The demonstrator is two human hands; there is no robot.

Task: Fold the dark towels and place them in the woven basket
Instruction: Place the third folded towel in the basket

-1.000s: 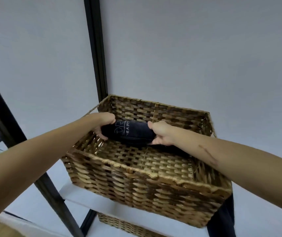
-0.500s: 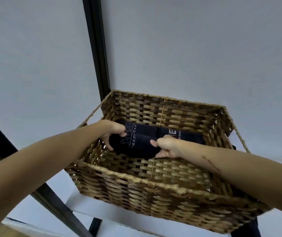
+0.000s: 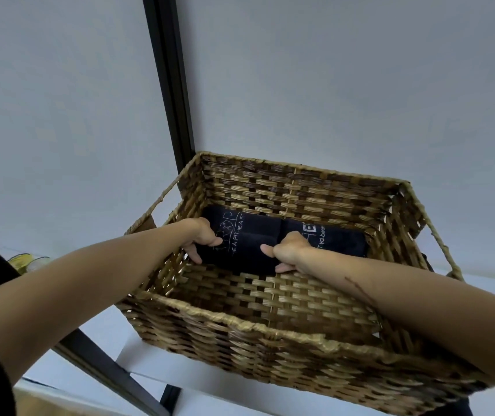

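Two hands work inside the brown woven rattan basket [image 3: 270,328] at frame centre. The left hand [image 3: 202,240] and the right hand [image 3: 290,250] each clasp one end of the dark folded towel with white lettering [image 3: 246,247], which lies against the far wall. I judge it soft and light; the ends give the best grip.

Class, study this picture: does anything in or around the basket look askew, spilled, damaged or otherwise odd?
Nothing stands out. The woven basket sits level and looks intact. Folded dark towels lie in a row along its far wall. The left hand and right hand grip one towel at its two ends.
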